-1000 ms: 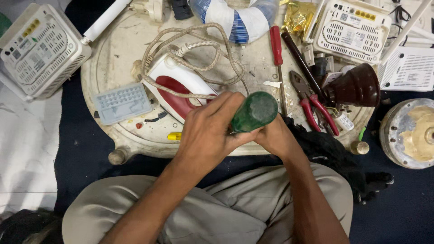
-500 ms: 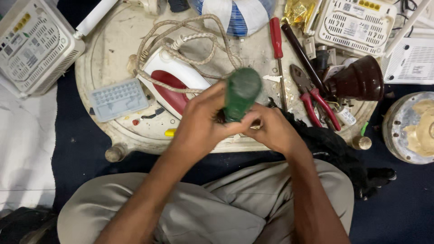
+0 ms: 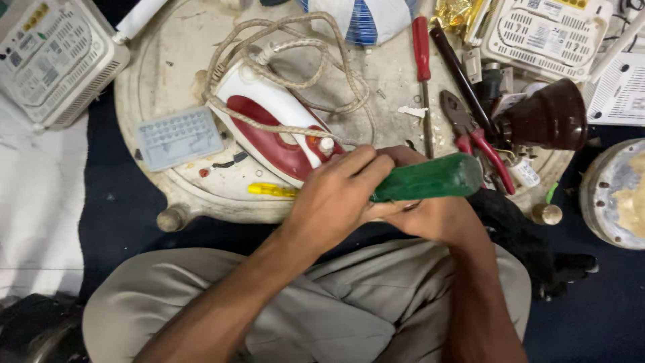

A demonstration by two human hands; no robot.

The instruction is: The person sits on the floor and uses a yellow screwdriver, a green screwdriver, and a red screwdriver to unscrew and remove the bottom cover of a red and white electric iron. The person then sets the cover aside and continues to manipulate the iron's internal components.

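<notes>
My left hand [image 3: 339, 195] grips the near end of a thick green tool handle [image 3: 430, 178], which lies almost level and points right. My right hand [image 3: 433, 215] cups the same handle from below, fingers curled under it. Both hands hover at the front edge of a round, worn work tray [image 3: 161, 81]. Just behind my left hand lies a red and white clothes iron [image 3: 269, 128] with its braided cord [image 3: 289, 50] looped over and behind it.
On the tray lie a red-handled screwdriver [image 3: 422, 57], red-handled pliers [image 3: 477, 138], a small yellow tool [image 3: 272, 190], a grey plastic grid piece [image 3: 178, 138] and a dark brown cone [image 3: 544, 117]. White vented boxes [image 3: 47, 57] [image 3: 544, 30] flank it. A round metal part [image 3: 618, 195] sits at right.
The green handle has swung from end-on toward the camera down to nearly level, pointing right. Both hands turned with it and kept their hold.
</notes>
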